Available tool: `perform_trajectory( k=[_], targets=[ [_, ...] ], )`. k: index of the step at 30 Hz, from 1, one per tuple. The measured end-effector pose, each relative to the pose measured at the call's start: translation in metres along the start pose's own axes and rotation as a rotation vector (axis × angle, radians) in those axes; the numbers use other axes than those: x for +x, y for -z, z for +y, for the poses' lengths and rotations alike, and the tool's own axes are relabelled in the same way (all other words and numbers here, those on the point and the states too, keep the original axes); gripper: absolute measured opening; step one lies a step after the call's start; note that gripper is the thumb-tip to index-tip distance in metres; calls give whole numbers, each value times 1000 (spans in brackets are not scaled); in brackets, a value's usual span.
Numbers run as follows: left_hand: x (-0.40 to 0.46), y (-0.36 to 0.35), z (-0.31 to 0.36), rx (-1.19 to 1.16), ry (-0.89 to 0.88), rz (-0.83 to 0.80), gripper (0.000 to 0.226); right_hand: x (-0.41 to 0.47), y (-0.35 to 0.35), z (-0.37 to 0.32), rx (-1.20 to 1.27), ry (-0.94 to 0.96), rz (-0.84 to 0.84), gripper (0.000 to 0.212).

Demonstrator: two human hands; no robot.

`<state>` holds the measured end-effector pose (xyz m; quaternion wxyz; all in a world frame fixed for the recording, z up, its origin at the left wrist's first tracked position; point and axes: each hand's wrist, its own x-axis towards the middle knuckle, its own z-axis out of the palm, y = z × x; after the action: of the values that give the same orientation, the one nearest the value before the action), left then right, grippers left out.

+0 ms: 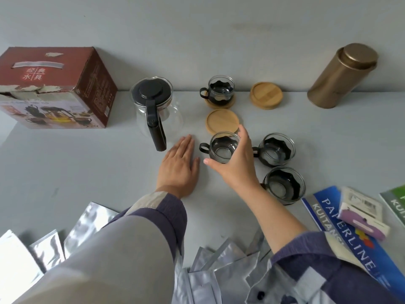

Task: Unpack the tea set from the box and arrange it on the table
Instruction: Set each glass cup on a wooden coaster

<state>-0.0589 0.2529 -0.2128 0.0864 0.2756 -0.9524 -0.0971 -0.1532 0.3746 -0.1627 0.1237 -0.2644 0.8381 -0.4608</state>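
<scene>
At centre frame a glass cup (223, 148) is pinched by the rim in the right hand (236, 170), the left hand (179, 165) spread flat on the worktop (87, 167); it could be knocked against the coaster (222, 121) edge.

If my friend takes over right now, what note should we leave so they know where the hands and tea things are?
Left hand: flat on the table, empty.
Right hand: gripping a glass cup by its rim, just in front of an empty wooden coaster.
Done: teapot is out beside the box; one cup on its coaster.
Left: set the held cup on a coaster; a second bare coaster waits; two more cups stand on the table without coasters. Whether more coasters are in the box can't be seen.
</scene>
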Motion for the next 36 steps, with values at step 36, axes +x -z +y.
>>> perform_trajectory(
  k=[36],
  targets=[
    [2,3,-3,-11,-6,-19,63,89,-28,8,-32,-87,243,86]
  ],
)
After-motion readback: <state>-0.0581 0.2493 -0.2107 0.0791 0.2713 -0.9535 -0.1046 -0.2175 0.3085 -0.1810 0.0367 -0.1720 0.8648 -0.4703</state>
